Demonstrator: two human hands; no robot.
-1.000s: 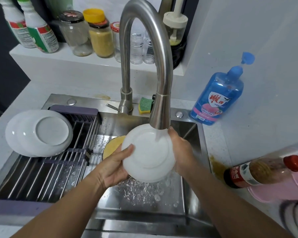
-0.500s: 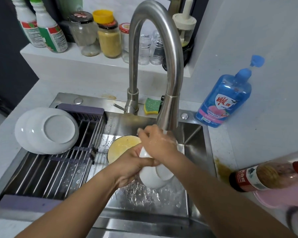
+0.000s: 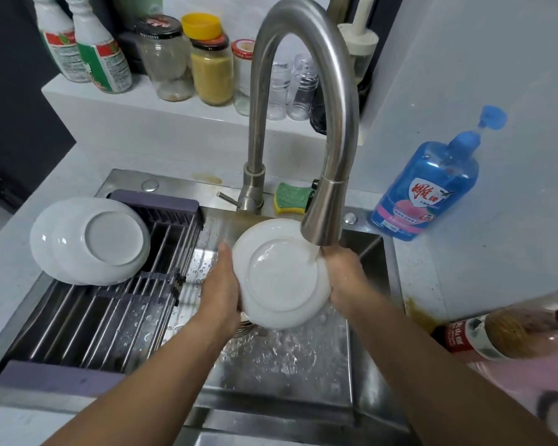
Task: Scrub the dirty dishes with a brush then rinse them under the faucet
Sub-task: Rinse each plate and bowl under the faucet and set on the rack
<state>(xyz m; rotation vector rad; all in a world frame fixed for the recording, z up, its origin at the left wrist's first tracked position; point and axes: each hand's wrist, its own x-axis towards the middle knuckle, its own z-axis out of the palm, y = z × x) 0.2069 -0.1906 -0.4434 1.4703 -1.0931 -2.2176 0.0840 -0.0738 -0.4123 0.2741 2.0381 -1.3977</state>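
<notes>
Water from the curved steel faucet (image 3: 322, 217) hits the round white plate (image 3: 281, 278), tilted over the steel sink (image 3: 364, 365). The left hand (image 3: 221, 284) and right hand (image 3: 345, 278) grip its side edges, fingers wrapped behind; open room below.

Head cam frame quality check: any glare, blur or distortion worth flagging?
Head view: soft, even light with no hard shadows; a glare streak runs along the faucet; the wide-angle lens bends the counter edges; the sauce bottle at lower right is blurred; the plate is near blown-out white; splashes sparkle on the sink floor.
</notes>
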